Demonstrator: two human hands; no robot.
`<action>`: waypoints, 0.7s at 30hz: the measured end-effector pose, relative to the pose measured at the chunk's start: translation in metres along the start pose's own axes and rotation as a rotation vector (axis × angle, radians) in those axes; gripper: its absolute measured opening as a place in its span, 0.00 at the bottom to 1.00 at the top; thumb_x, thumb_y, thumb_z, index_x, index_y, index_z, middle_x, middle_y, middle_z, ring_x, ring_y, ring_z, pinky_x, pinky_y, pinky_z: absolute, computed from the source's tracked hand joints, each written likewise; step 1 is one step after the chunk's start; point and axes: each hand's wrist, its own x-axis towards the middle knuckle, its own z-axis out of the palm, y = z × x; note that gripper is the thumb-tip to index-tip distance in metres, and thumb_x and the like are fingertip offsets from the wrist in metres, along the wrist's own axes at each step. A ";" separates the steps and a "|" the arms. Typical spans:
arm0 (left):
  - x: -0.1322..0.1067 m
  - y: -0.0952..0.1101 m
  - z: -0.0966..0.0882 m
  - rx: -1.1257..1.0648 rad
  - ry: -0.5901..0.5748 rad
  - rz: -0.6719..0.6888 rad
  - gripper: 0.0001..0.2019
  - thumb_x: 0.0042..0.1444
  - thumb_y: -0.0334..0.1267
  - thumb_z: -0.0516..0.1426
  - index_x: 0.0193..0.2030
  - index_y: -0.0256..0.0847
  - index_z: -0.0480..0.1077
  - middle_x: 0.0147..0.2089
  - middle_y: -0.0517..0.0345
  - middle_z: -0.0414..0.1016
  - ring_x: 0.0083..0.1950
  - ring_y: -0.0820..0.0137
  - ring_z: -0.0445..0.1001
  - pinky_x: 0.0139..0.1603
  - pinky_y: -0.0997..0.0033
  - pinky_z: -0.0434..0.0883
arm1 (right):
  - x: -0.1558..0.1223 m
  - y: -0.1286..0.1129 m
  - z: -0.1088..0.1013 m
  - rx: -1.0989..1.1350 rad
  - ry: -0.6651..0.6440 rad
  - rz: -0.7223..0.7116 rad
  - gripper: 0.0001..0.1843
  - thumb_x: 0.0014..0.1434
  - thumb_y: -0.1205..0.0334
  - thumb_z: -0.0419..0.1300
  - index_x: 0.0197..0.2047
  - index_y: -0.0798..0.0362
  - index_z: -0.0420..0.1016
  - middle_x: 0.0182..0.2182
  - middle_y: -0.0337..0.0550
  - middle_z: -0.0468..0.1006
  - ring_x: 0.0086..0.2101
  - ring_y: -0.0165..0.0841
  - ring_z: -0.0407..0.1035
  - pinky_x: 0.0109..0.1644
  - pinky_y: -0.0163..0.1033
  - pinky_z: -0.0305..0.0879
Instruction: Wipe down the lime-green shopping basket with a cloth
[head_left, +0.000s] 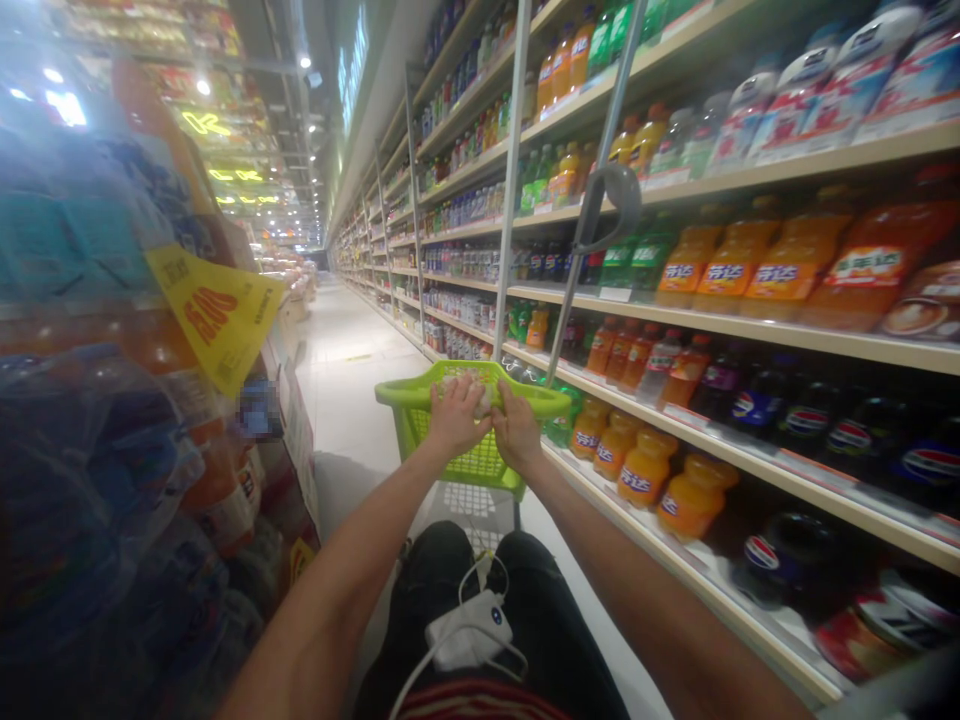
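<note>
So, 1 green basket (480, 472) sits under L hand (456, 418), half-open over 1 pale item (484, 402) (grip unclear), & R hand (517, 425), curled on rim.

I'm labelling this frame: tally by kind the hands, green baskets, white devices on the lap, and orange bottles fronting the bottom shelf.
Left hand: 1
Right hand: 1
Basket: 1
Device: 1
Orange bottles: 4
Total: 8

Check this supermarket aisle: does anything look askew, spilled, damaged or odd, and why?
Nothing looks spilled or damaged. The yellow price sign at left sits askew, its print steeply slanted, though the lens may exaggerate this. Also odd: a white device with a looping cable against the person's thighs, apparently personal gear rather than shelf goods.
</note>
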 end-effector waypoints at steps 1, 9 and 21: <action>0.001 0.004 0.001 -0.004 0.007 -0.014 0.23 0.57 0.48 0.45 0.59 0.48 0.58 0.67 0.58 0.51 0.65 0.61 0.50 0.64 0.45 0.41 | 0.000 0.000 0.001 -0.009 -0.002 -0.008 0.27 0.61 0.61 0.39 0.62 0.60 0.50 0.56 0.54 0.64 0.55 0.37 0.58 0.60 0.48 0.50; -0.005 -0.031 0.001 0.062 0.055 -0.064 0.19 0.59 0.45 0.44 0.58 0.52 0.59 0.65 0.60 0.55 0.65 0.63 0.53 0.64 0.44 0.37 | 0.000 0.008 0.000 0.003 -0.021 -0.085 0.27 0.61 0.61 0.42 0.61 0.61 0.53 0.57 0.53 0.64 0.56 0.36 0.57 0.61 0.48 0.49; -0.007 -0.050 0.023 0.050 0.261 0.008 0.17 0.60 0.39 0.45 0.55 0.47 0.63 0.62 0.53 0.61 0.62 0.62 0.59 0.63 0.43 0.42 | -0.006 0.017 0.011 0.005 0.095 -0.157 0.25 0.60 0.62 0.45 0.60 0.56 0.56 0.55 0.52 0.67 0.56 0.40 0.59 0.60 0.53 0.51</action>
